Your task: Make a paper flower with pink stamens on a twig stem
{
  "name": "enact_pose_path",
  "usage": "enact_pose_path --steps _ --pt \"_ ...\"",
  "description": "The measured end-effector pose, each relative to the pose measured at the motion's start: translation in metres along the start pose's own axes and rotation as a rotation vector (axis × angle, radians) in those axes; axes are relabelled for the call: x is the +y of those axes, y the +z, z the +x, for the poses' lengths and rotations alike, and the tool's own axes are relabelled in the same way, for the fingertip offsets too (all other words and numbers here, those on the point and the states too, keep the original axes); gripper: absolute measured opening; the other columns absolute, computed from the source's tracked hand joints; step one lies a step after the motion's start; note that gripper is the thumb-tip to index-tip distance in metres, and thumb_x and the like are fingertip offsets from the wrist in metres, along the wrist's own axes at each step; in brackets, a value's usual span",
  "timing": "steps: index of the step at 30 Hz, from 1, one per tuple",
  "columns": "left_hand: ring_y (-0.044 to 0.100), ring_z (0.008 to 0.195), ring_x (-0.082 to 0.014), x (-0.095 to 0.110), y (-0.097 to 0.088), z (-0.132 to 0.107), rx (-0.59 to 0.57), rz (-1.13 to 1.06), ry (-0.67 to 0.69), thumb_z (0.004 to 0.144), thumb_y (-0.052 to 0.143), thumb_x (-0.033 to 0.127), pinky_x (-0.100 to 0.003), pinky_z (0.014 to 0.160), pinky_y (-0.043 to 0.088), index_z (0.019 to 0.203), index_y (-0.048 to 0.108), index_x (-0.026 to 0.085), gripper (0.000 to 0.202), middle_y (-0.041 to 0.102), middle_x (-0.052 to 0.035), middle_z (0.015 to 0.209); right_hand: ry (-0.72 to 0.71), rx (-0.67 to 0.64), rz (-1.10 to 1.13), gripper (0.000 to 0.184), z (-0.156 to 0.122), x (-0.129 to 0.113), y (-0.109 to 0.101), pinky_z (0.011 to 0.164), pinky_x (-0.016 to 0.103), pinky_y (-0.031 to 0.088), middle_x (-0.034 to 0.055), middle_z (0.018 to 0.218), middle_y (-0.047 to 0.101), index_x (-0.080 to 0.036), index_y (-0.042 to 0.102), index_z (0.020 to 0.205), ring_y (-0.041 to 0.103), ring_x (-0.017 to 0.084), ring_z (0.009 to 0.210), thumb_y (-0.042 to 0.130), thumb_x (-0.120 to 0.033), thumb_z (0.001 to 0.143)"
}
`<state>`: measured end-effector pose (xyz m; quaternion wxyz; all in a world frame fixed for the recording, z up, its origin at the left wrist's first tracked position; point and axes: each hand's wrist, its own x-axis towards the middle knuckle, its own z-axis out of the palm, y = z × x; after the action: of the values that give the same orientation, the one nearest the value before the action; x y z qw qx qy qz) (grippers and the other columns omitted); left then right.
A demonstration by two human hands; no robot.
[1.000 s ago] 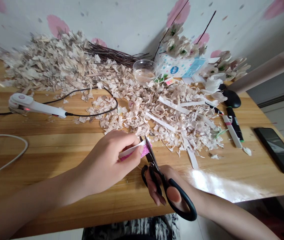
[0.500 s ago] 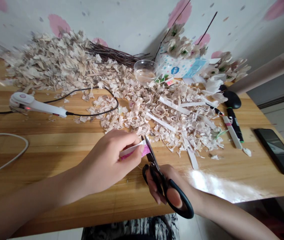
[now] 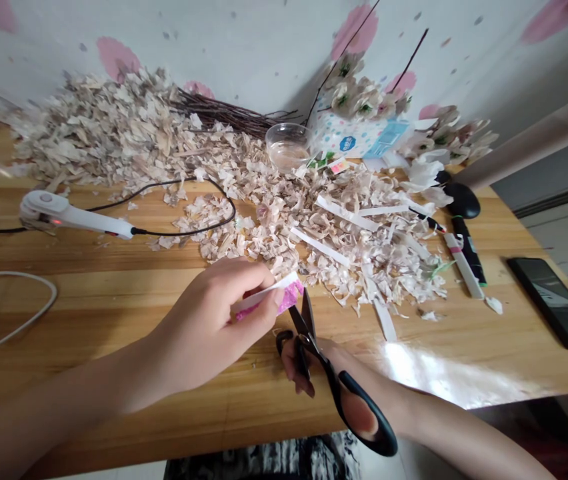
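Between the thumb and fingers of my left hand [image 3: 224, 320] is a folded strip of paper [image 3: 291, 297], white on one face and pink-purple on the other. Its free end points right, and part of it is hidden inside my grip. My right hand [image 3: 309, 367] has its fingers through the handles of black-handled scissors [image 3: 307, 340]. The scissor blades are parted, pointing up and away from me, right beside the strip's free end. Several white paper strips [image 3: 319, 247] lie on the dried petals [image 3: 269, 213] beyond my hands.
A white hot-glue-gun-like tool [image 3: 77, 215] with a lit red light lies left, its black cord looped. Behind stand a clear bowl [image 3: 287, 147], brown twigs [image 3: 229, 112] and a tissue pack [image 3: 359, 133]. A phone [image 3: 559, 303] lies right on the wooden table [image 3: 114, 293].
The scissor blades have spread wider and moved slightly away from the strip. The strip's end, between the blades before, now shows a notched pink edge.
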<state>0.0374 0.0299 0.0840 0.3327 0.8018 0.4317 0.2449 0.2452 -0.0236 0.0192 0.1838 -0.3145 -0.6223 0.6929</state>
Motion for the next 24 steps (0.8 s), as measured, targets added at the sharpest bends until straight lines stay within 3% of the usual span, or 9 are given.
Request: enact_pose_path --steps 12,24 --pt "0.038 0.062 -0.0117 0.000 0.005 -0.002 0.141 0.145 0.220 0.087 0.049 0.011 -0.028 0.062 0.031 0.064 0.040 0.017 0.026 0.039 0.0032 0.061 0.013 0.035 -0.117 0.082 -0.001 -0.014 0.002 0.059 0.027 0.035 0.0026 0.073 0.048 -0.018 0.044 0.077 0.043 0.016 0.064 0.021 -0.094 0.058" --pt "0.039 0.062 -0.0121 0.002 0.007 -0.002 0.116 0.117 0.223 0.088 0.048 0.013 -0.028 0.063 0.033 0.065 0.043 0.017 0.024 0.043 0.0028 0.061 -0.016 0.060 -0.122 0.080 -0.002 -0.013 0.003 0.057 0.026 0.035 0.0024 0.070 0.048 -0.017 0.045 0.078 0.042 0.015 0.061 0.021 -0.092 0.063"
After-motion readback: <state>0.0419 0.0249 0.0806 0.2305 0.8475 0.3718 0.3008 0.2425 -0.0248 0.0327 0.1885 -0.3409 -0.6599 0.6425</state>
